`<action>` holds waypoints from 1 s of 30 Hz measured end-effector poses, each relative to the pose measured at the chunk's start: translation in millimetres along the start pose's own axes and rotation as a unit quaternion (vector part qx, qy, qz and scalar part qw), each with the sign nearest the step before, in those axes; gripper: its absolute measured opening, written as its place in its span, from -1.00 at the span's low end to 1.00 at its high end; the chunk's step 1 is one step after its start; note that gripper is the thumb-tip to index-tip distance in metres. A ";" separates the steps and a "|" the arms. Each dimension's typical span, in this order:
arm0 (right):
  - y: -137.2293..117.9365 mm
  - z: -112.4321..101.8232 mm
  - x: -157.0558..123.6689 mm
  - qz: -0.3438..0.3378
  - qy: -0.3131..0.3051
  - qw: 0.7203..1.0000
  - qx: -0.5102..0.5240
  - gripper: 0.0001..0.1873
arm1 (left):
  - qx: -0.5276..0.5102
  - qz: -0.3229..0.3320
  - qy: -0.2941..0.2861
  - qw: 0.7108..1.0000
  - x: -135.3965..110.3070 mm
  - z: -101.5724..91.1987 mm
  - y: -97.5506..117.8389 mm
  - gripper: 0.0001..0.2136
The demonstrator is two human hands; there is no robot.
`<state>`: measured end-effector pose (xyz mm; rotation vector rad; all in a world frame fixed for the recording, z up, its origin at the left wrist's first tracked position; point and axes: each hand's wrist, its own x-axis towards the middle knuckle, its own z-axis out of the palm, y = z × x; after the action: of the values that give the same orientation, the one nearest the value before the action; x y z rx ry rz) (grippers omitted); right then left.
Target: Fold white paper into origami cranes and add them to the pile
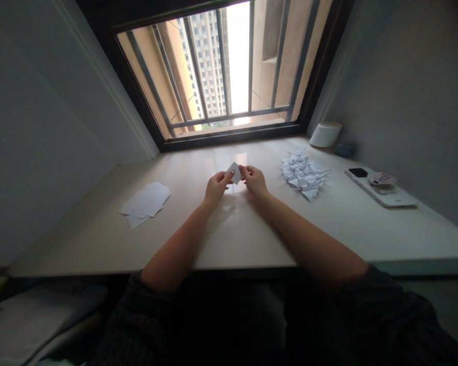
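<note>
A small folded white paper (235,173) is held just above the middle of the pale desk (236,234). My left hand (217,186) pinches its left edge and my right hand (254,180) pinches its right edge, fingers closed on it. A loose stack of flat white paper sheets (145,203) lies on the desk to the left of my left hand. To the right of my right hand sits a heap of several folded white paper shapes (304,175).
A white phone (381,189) with small cards on it lies at the right. A white round container (325,134) and a small blue object (344,150) stand at the back right by the barred window (229,71). Grey walls close in both sides.
</note>
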<state>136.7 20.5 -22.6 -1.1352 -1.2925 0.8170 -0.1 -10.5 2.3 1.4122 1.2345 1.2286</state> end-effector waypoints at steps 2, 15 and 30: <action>0.2 -0.3 -1.4 -0.055 -0.020 0.995 -0.085 -0.60 | 0.004 0.008 0.021 1.000 1.7 -1.3 -1.6 -0.58; -5.7 6.5 -8.4 0.019 -0.082 0.989 0.118 -0.47 | -0.105 0.015 0.116 0.988 6.7 -5.6 -9.3 -0.41; -11.1 2.1 -4.7 0.062 -0.032 0.987 0.146 -0.75 | 0.028 0.076 0.042 0.996 4.4 -3.6 -6.5 -0.73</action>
<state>132.5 13.3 -13.6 -0.9667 -1.1168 1.1044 -4.4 -5.2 -3.1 1.5316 1.2450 1.3787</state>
